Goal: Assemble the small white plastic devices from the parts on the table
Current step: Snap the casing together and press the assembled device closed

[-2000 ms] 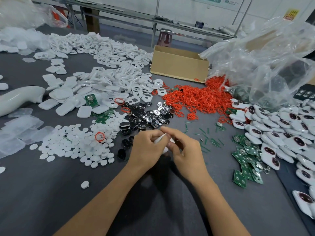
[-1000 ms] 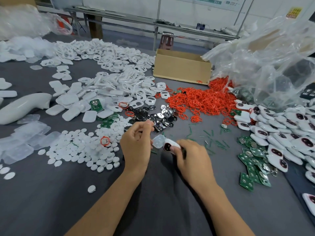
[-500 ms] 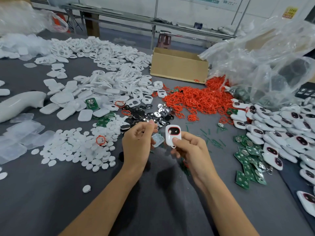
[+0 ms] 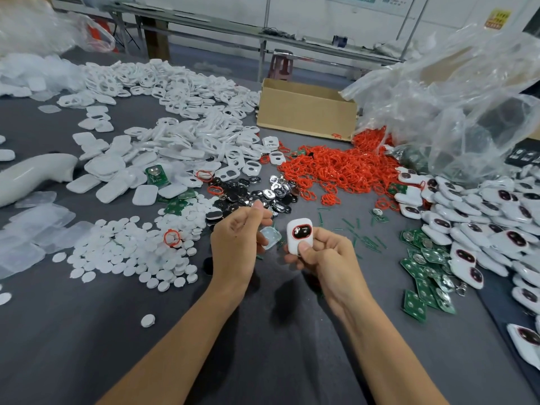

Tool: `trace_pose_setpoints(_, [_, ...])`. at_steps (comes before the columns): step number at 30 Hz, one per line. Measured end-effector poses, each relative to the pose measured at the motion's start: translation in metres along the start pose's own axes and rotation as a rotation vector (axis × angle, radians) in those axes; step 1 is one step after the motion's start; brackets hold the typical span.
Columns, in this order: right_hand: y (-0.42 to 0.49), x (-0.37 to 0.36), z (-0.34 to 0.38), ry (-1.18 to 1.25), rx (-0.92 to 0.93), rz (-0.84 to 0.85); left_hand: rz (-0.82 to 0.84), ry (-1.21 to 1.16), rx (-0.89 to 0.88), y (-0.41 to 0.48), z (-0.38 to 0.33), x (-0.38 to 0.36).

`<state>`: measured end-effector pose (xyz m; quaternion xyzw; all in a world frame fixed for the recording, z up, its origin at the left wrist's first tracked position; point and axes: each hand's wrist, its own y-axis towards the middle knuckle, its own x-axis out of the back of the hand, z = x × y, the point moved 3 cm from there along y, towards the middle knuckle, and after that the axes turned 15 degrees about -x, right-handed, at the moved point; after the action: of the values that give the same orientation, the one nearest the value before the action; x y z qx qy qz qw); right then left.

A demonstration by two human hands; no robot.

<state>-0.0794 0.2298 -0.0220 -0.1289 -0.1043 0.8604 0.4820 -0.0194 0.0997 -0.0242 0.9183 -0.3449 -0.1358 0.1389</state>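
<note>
**White device in hand at mid-table**

Over the table's (image 4: 87, 340) middle, the right hand (image 4: 327, 258) has its grip clasped round a white device (image 4: 300, 233). The left hand (image 4: 236, 241), fingers curled, seems to pinch a translucent cover (image 4: 270, 237) just beside it. Near the far edge sits a cardboard box (image 4: 306, 112), contents hidden. The yellow sign (image 4: 498, 19) beyond is unreadable.

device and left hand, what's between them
A small clear piece, held by the left hand, sits between that hand and the device that the right hand grips; the head view shows it.
</note>
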Motion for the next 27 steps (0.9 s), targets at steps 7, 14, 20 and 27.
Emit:
trace_pose_setpoints(7, [-0.004, -0.005, 0.005, -0.033, 0.075, 0.027, 0.201, 0.021, -0.054, -0.002, 0.003, -0.006])
trace_pose_setpoints(14, [-0.005, -0.003, 0.007, -0.28, 0.189, -0.135, 0.187, -0.056, 0.086, -0.003, 0.009, -0.006])
trace_pose_setpoints(20, [-0.007, 0.002, 0.011, -0.64, 0.511, -0.43, 0.166, -0.009, 0.088, -0.004, 0.011, -0.005])
trace_pose_setpoints(27, [-0.002, 0.0, 0.005, -0.862, 0.484, -0.438, 0.111, 0.064, 0.037, -0.002, 0.011, -0.003])
